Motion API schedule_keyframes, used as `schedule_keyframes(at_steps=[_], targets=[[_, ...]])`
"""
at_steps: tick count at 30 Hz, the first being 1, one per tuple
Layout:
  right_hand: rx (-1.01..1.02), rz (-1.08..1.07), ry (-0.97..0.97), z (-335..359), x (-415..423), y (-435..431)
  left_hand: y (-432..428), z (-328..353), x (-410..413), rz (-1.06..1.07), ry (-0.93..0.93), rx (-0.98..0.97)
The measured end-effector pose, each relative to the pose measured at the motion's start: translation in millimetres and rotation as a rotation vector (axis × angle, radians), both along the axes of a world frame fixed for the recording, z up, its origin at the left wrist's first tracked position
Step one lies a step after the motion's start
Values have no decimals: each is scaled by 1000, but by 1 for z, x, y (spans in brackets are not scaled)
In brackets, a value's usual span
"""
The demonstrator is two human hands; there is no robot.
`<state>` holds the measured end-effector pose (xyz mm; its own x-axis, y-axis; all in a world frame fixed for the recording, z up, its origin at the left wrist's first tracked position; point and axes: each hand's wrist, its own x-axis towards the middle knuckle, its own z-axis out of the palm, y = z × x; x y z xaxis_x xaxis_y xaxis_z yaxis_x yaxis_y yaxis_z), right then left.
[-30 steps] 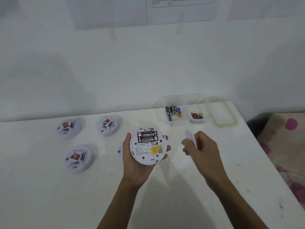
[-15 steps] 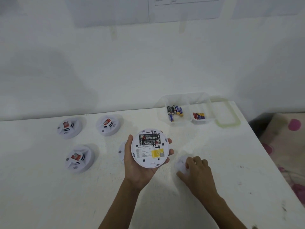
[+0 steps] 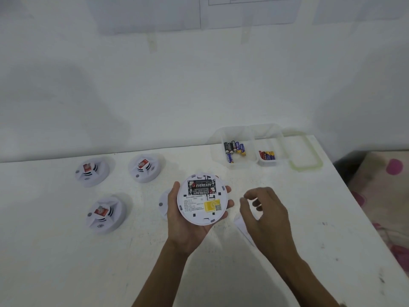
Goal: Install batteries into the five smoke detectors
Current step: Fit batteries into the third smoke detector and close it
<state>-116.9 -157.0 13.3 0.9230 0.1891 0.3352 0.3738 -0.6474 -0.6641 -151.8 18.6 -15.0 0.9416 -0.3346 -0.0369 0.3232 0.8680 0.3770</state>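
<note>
White plastic, light and stiff: the detector (image 3: 202,207) is a flat, rather smooth disc, so the best hold is round the rim, not on the open bay. The left hand (image 3: 186,227) holds it this way, palm below, thumb and fingers curled on the edge, above the middle of the desk (image 3: 66,262). The back of the disc faces up to the camera. Two black batteries (image 3: 201,187) sit in the bay in the far half, side by side, with their long axis running left to right. I judge they are seated and the bay now needs closing.

The right hand (image 3: 265,216) hovers just right of the disc, fingers loosely bent, and it seems to hold nothing. Under it a white piece (image 3: 240,223), probably the cover, lies on the desk.

Behind the left hand another detector (image 3: 163,203) is half hidden. Further left, three detectors (image 3: 104,214) rest face up. At the far right, clear boxes (image 3: 219,140) hold spare batteries (image 3: 234,149).
</note>
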Motion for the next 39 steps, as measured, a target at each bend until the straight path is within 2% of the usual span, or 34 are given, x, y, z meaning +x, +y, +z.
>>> schedule_keyframes(at_steps=[3,7,11,20,29,35,39], targets=[[103,74,-45,38,-10,12,-2,3,0,86,-31,5],[4,148,-25,51,-15,27,-7,9,-4,272,71,145],[-68,122,31,46,-17,38,-9,15,-2,351,86,174],[-51,94,282,50,-21,46,-12,19,-4,368,100,263],[198,-9,547,57,-21,50,-18,29,-3,356,84,319],[223,-40,522,61,-22,53,-20,32,-3,364,67,339],[126,-52,485,62,-23,59,-20,32,-3,374,68,333]])
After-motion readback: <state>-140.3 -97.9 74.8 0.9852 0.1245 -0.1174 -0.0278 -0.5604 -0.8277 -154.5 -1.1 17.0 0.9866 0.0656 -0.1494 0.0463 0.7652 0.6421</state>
